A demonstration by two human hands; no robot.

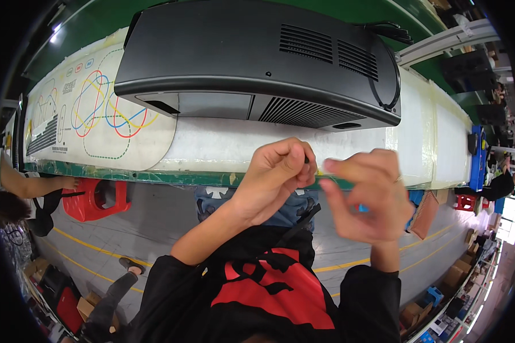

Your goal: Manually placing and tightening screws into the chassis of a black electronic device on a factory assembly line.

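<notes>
My left hand (279, 178) is closed in front of my chest, its thumb and fingers pinching a small dark piece (306, 159). Most of that piece is hidden, so its kind cannot be made out. Close beside it on the right, my right hand (372, 197) is slightly blurred. Its thumb and forefinger stand apart with nothing visible between them, while the other fingers curl. Beyond both hands, a large black machine housing (223, 54) with slotted vents lies on the white-topped bench (212, 137). Neither hand touches the housing.
A printed mat (126, 146) with coloured loops lies at the bench's left. A black cable (386, 106) hangs at the housing's right end. Red stool (91, 200) and another person's arm (31, 184) are at the left. A blue bin (478, 157) stands far right.
</notes>
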